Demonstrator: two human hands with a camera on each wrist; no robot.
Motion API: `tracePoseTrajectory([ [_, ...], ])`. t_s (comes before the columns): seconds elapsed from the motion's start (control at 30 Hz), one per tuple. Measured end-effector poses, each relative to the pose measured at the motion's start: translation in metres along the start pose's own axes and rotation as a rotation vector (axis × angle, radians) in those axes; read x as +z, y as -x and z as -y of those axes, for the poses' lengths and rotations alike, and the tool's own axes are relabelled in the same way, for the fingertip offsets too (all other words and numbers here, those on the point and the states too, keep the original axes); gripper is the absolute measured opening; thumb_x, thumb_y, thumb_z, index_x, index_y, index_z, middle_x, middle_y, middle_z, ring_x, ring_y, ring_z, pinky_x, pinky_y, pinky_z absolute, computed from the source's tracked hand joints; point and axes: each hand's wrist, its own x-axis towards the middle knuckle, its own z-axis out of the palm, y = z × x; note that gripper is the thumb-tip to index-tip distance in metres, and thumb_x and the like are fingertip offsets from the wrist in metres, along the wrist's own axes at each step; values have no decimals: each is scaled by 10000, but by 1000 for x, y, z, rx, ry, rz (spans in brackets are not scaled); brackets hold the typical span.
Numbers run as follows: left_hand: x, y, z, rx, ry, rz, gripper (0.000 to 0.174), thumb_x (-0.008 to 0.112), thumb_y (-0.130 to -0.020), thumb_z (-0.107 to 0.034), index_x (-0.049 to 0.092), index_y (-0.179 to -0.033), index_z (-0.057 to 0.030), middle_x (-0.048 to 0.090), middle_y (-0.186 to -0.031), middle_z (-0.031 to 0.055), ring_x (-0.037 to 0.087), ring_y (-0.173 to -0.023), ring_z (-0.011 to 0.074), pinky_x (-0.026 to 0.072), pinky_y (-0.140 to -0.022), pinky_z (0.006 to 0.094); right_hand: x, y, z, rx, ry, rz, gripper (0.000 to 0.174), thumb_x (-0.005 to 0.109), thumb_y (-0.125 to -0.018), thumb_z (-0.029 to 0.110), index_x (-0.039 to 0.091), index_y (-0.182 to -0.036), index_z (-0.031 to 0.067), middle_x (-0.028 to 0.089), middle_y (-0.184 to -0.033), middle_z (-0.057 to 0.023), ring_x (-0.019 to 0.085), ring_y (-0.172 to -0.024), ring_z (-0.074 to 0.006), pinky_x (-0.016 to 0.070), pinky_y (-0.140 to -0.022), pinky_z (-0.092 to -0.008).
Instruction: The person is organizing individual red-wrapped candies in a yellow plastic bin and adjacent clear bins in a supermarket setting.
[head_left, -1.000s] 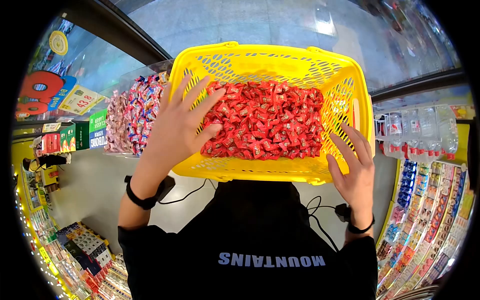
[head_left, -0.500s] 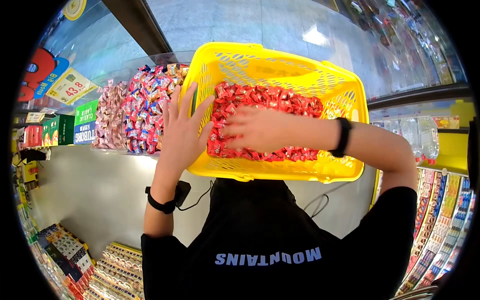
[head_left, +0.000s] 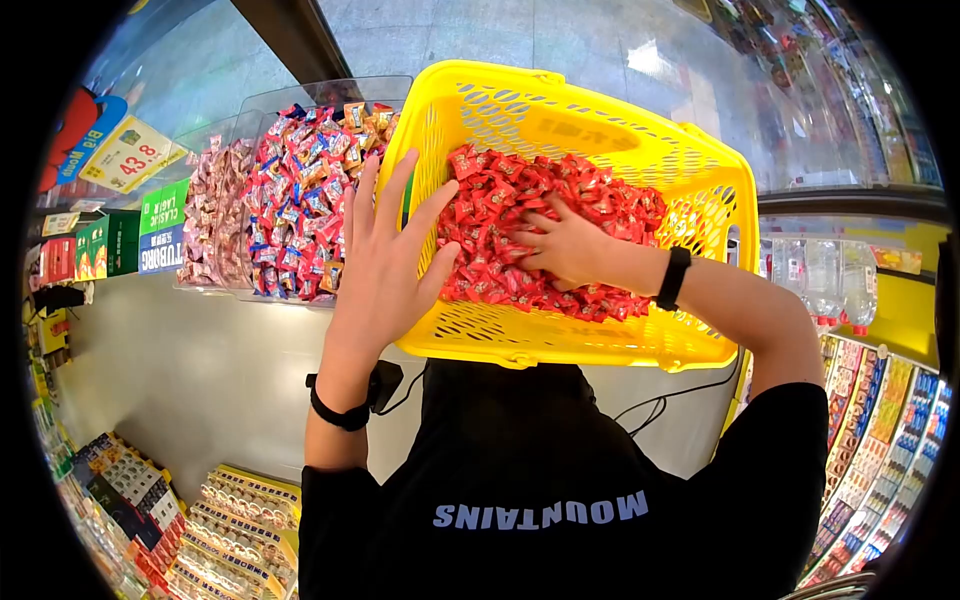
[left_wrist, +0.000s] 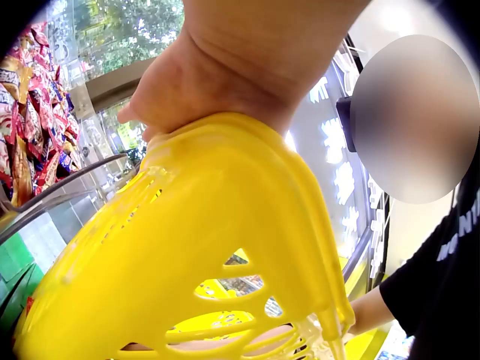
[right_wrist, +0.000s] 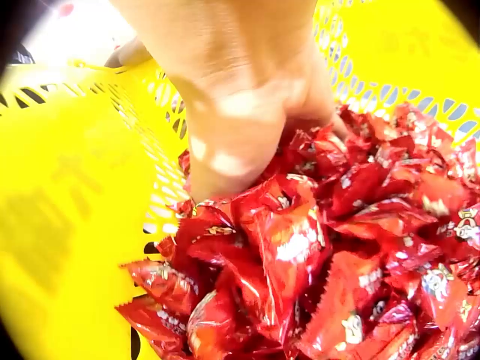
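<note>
A yellow perforated basket [head_left: 640,348] holds a heap of red-wrapped candies [head_left: 500,200]. The left hand [head_left: 385,265] lies over the basket's left rim with its fingers straight and spread. Seen from the left wrist, that hand [left_wrist: 225,75] rests against the top of the basket wall [left_wrist: 202,217]. The right hand [head_left: 575,245] reaches into the basket, its fingers spread and touching the candies. In the right wrist view the fingertips of the right hand [right_wrist: 232,97] sink among the red packets [right_wrist: 285,247] and are hidden there.
Clear bins of pink candies [head_left: 215,210] and mixed red, blue and orange candies [head_left: 310,190] stand left of the basket. Drink boxes [head_left: 108,245] are farther left. Plastic bottles [head_left: 822,275] are at the right, with stocked shelves [head_left: 875,440] below them.
The right hand has crossed from the basket's right side into the candies and now touches them. The left hand remains at the left rim. The basket sits farther right in the view.
</note>
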Motion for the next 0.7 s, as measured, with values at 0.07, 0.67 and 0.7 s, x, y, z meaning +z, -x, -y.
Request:
tracePoseTrajectory([
  [0.07, 0, 1, 0, 4, 2, 1, 544, 737, -941, -249, 631, -1472, -195, 362, -1683, 170, 212, -1591, 491, 199, -1274, 645, 6, 10, -9, 80, 12, 165, 616, 866, -757, 478, 706, -1334, 334, 533, -1565, -14, 375, -1543, -332, 305, -1191, -723],
  [0.67, -6, -1, -4, 4, -14, 26, 538, 665, -954, -126, 641, -1484, -220, 349, -1701, 162, 217, -1596, 467, 242, -1287, 570, 8, -59, 41, -79, -34, -232, 475, 760, -822, 450, 734, -1284, 342, 493, -1592, -51, 340, -1548, -414, 289, -1134, -817],
  [0.7, -6, 1, -5, 1, -16, 26, 533, 657, -959, -131, 642, -1484, -221, 346, -1702, 163, 214, -1596, 469, 238, -1289, 570, 21, -52, 35, -29, -116, -254, 502, 768, -814, 463, 720, -1297, 337, 468, -1613, -66, 327, -1544, -437, 301, -1129, -820],
])
